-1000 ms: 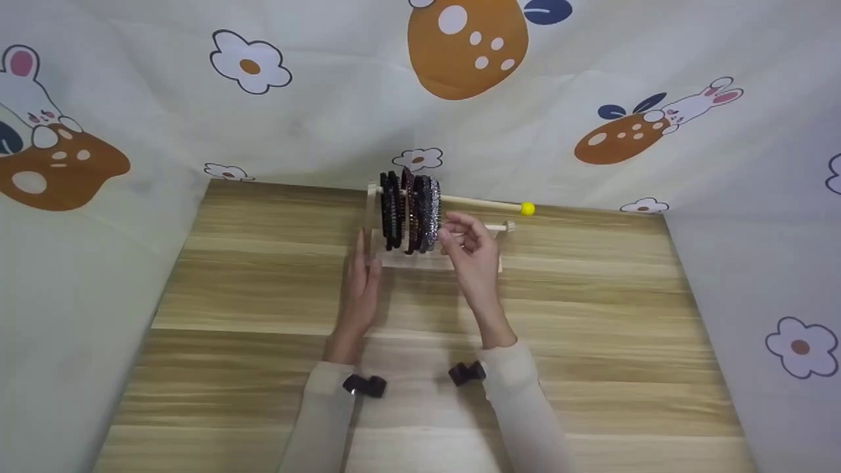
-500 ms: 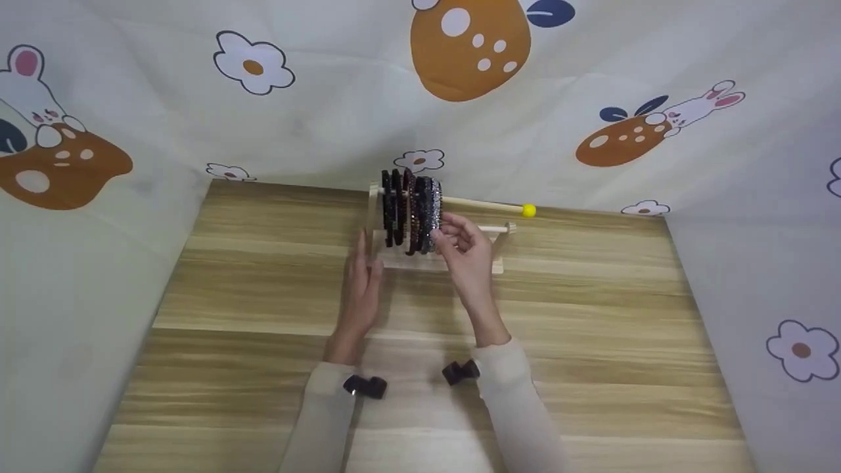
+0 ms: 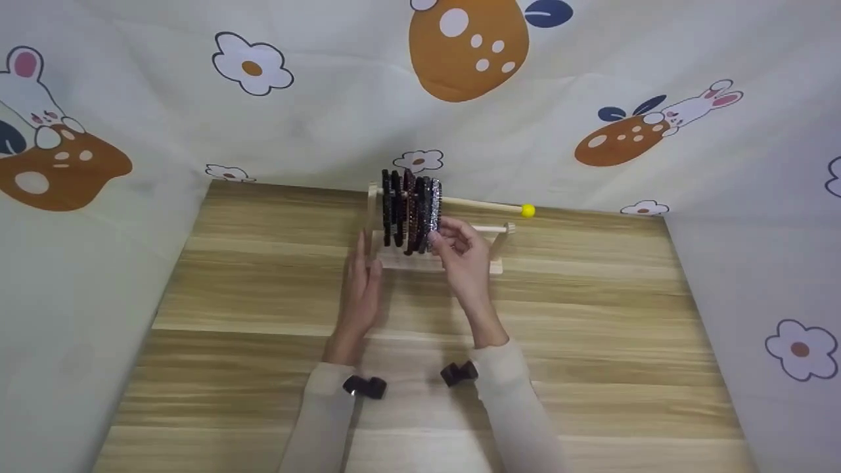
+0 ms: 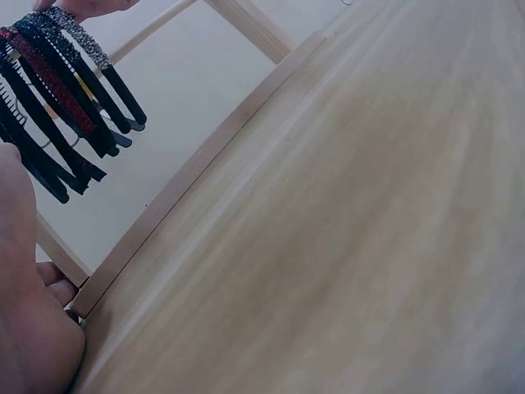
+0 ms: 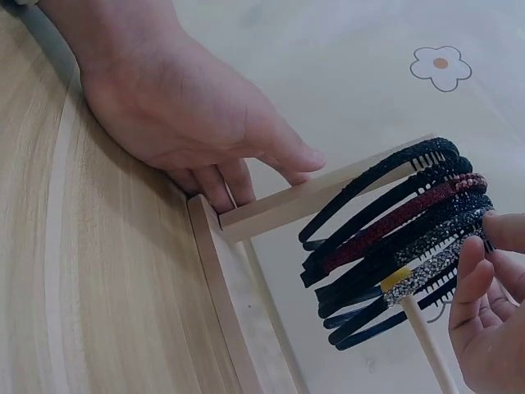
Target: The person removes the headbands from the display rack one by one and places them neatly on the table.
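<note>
Several headbands (image 3: 410,210) hang side by side on the upper rod of a wooden rack, black and dark ones to the left, a dark red one in the middle. At the right end of the row is a silver glittery headband (image 3: 436,203). My right hand (image 3: 468,259) pinches it low on its front curve with thumb and fingertips. My left hand (image 3: 361,289) rests against the rack's left upright (image 3: 371,210), fingers straight along the outside. In the right wrist view, the left fingers (image 5: 215,187) touch the foot of that upright. The silver headband's toothed inner side partly shows there.
The upper rod (image 3: 486,203) ends in a yellow ball (image 3: 527,210). A lower rod (image 3: 493,228) and the rack's base (image 3: 496,267) reach right of my hand. A patterned cloth (image 3: 315,118) stands behind the wood-grain table (image 3: 578,315).
My right hand has come left onto the silver headband, its fingertips now at the band. The headbands have shifted slightly on the rod. My left hand has kept its place.
</note>
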A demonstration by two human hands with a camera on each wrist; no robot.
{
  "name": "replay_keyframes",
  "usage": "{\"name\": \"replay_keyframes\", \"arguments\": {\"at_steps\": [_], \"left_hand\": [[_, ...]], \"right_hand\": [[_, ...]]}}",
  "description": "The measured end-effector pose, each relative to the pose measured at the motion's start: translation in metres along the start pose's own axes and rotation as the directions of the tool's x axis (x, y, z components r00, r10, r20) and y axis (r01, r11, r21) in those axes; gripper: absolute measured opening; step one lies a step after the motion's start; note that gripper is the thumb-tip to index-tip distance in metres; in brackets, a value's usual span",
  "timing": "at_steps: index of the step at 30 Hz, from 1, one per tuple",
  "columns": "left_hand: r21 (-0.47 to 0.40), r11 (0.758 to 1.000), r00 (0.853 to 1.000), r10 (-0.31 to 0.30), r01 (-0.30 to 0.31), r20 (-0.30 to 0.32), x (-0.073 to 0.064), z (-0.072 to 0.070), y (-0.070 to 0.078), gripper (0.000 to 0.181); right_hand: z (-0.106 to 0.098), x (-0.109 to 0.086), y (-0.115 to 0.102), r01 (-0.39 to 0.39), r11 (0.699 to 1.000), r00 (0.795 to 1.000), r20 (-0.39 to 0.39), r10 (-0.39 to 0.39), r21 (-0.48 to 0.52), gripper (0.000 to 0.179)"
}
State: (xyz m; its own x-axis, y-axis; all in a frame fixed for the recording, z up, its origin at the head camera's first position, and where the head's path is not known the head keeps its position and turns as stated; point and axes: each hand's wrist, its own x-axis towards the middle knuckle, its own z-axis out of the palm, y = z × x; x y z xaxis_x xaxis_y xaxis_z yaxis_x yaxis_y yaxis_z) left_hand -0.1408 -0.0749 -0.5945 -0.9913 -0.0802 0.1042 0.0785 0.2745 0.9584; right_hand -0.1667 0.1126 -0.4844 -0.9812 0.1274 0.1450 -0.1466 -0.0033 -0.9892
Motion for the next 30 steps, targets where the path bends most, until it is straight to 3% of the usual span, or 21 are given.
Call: {"name": "replay_keyframes", "arguments": {"at_steps": [15, 25, 30], "left_hand": [[0.015, 1.000, 1.000, 0.006, -0.006, -0.010, 0.002, 0.001, -0.002, 0.071], [0.001, 1.000, 1.000, -0.009, 0.009, 0.000, 0.001, 0.001, 0.000, 0.070], [-0.001, 1.000, 1.000, 0.012, -0.012, 0.000, 0.001, 0.000, -0.001, 0.072]], "right_hand": [[-0.004, 0.002, 0.001, 0.031, 0.999, 0.999, -0.042, -0.033, -0.033, 0.023], [-0.010, 0.002, 0.002, 0.041, 0.999, 0.998, -0.048, -0.041, -0.004, 0.018], [-0.013, 0.002, 0.000, 0.045, 0.999, 0.997, -0.057, -0.044, 0.012, 0.017]]}}
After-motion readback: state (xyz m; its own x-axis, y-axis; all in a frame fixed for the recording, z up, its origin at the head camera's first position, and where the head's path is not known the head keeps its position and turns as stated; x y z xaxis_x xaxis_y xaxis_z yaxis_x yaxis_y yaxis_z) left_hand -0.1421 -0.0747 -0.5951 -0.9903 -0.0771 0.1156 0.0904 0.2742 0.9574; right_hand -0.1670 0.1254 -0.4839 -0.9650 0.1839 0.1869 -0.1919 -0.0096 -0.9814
